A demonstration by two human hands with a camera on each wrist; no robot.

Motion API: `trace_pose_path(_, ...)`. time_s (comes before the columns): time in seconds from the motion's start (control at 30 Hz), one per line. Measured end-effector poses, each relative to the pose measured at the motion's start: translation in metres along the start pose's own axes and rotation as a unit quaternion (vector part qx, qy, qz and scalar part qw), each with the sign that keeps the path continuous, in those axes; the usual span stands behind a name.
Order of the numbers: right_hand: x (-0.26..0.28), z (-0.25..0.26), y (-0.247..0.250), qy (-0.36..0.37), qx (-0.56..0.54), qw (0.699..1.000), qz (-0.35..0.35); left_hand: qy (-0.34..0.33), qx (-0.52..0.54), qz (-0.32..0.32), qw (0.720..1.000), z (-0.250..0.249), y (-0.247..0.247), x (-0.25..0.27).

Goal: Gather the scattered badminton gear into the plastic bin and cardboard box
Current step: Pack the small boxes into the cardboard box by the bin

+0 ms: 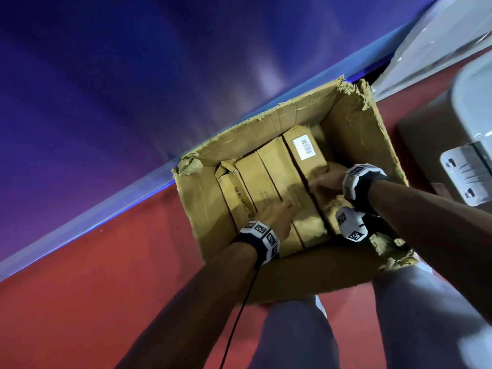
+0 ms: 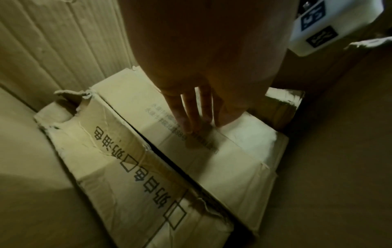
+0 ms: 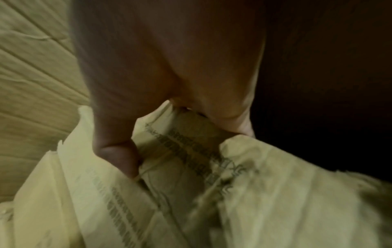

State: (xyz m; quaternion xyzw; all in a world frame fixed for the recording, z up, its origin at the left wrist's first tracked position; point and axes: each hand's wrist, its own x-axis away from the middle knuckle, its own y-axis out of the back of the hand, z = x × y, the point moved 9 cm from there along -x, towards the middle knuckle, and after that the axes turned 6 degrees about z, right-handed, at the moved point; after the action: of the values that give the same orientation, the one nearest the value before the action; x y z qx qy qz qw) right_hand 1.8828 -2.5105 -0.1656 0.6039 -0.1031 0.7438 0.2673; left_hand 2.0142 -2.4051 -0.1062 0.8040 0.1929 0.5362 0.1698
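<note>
A big torn cardboard box (image 1: pixel 359 123) stands open on the red floor. Several long brown cartons (image 1: pixel 266 171) lie side by side inside it; one carries a white label (image 1: pixel 303 147). My left hand (image 1: pixel 279 213) lies on the middle cartons. In the left wrist view its straight fingers (image 2: pixel 191 117) touch the top of a pale carton (image 2: pixel 222 159), beside a torn carton with printed characters (image 2: pixel 118 151). My right hand (image 1: pixel 323 178) reaches in from the right. In the right wrist view the right hand (image 3: pixel 180 147) pinches the end of a printed carton (image 3: pixel 191 176) between thumb and fingers.
A grey plastic bin (image 1: pixel 466 177) with a latch stands to the right of the box. Past the box a pale blue line (image 1: pixel 106 222) separates the red floor from a purple surface. My legs (image 1: pixel 292 342) are just below the box's near wall.
</note>
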Motion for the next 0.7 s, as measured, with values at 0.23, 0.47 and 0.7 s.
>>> trace_pose_path(0.23, -0.008, -0.032, -0.019, -0.048, 0.034, 0.998, -0.009, 0.01, -0.004, -0.003, 1.0, 0.014, -0.01, 0.004)
trace_pose_path(0.47, 0.029, -0.015, -0.003, -0.016, 0.035, 0.999, -0.037, 0.051, 0.025, 0.034, 0.998, 0.016, -0.005, 0.023)
trace_pose_path(0.7, 0.146, 0.046, 0.032, 0.114, 0.099, 0.986, -0.074, 0.159, 0.201, -0.079, 0.963, -0.011, 0.08, 0.098)
